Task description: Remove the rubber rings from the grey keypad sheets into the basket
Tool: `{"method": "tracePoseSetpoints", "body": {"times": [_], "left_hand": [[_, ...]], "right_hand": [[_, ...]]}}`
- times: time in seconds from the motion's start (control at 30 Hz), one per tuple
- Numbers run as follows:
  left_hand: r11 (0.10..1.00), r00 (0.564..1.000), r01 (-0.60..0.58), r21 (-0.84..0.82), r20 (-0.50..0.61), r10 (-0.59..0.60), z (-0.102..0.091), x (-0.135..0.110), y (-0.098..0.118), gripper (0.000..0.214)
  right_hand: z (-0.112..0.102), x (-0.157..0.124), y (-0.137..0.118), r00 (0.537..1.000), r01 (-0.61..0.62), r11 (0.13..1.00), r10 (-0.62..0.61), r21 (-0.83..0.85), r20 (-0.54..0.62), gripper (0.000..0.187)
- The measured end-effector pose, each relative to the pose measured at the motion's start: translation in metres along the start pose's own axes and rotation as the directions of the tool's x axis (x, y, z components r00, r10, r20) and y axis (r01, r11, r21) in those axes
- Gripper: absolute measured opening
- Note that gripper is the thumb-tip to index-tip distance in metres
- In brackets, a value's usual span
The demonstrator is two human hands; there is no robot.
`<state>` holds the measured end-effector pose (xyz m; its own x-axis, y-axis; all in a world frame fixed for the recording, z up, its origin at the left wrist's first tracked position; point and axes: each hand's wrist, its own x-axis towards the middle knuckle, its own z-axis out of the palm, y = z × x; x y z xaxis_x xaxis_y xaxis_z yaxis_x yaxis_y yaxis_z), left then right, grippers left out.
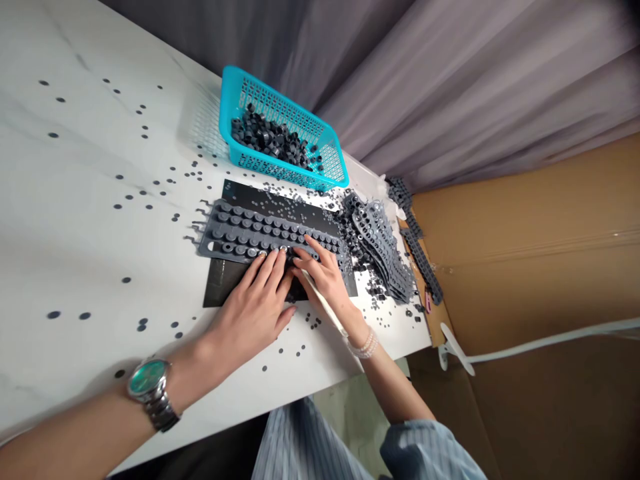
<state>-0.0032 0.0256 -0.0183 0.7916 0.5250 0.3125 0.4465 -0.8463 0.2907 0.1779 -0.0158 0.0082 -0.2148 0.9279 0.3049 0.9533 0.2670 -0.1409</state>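
Note:
A grey rubber sheet (260,230) with rows of round raised caps lies on a black mat (220,283). My left hand (257,303), with a watch at the wrist, rests on the sheet's near edge, its fingers stretched out and fingertips on the last row of caps. Close beside it, my right hand (327,277) is closed around a slim white stick-like tool (326,307) slanting back toward my wrist. The tool's working tip is hidden by my fingers, at the near edge of the sheet.
Behind the sheet stands a turquoise basket (285,163) holding many small dark rings. To the right lie a pile of grey rubber sheets (385,247) and loose rings. Small dark discs (145,193) are scattered over the white table (90,253). A cardboard box (530,233) borders the right.

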Motion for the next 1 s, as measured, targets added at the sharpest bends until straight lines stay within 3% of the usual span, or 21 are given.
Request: {"method": "tracePoseSetpoints", "body": {"times": [0.27, 0.37, 0.43, 0.5, 0.67, 0.87, 1.0], "left_hand": [[0.999, 1.0, 0.0, 0.046, 0.008, -0.001, -0.002, 0.002, 0.001, 0.059], [0.999, 1.0, 0.001, 0.04, 0.016, -0.002, -0.002, 0.002, 0.001, 0.058], [1.0, 1.0, -0.007, 0.027, 0.018, 0.006, -0.001, 0.001, 0.001, 0.058], [1.0, 1.0, -0.015, 0.019, 0.01, 0.015, 0.0, 0.0, 0.0, 0.06], [0.999, 1.0, 0.002, 0.036, -0.004, -0.001, 0.001, -0.002, 0.001, 0.063], [0.998, 1.0, 0.009, 0.056, -0.018, -0.008, 0.0, -0.003, 0.002, 0.059], [0.999, 1.0, 0.009, 0.053, -0.022, -0.008, -0.001, -0.002, 0.001, 0.058]], "right_hand": [[0.001, 0.003, -0.005, 0.998, 0.044, 0.999, -0.043, -0.02, 0.051, 0.023], [-0.005, 0.002, 0.0, 0.986, -0.119, 0.992, 0.122, 0.03, -0.111, 0.029], [-0.012, 0.001, 0.008, 0.929, -0.24, 0.97, 0.242, 0.041, -0.28, 0.03], [-0.02, -0.001, 0.016, 0.893, -0.297, 0.955, 0.284, 0.018, -0.349, 0.028], [-0.019, -0.016, 0.021, 0.93, -0.317, 0.948, 0.308, -0.011, -0.2, 0.029], [-0.001, -0.026, -0.002, 0.99, -0.077, 0.996, 0.081, 0.039, -0.114, 0.02], [0.0, -0.02, -0.009, 0.997, 0.002, 0.999, 0.001, 0.034, -0.074, 0.014]]}}
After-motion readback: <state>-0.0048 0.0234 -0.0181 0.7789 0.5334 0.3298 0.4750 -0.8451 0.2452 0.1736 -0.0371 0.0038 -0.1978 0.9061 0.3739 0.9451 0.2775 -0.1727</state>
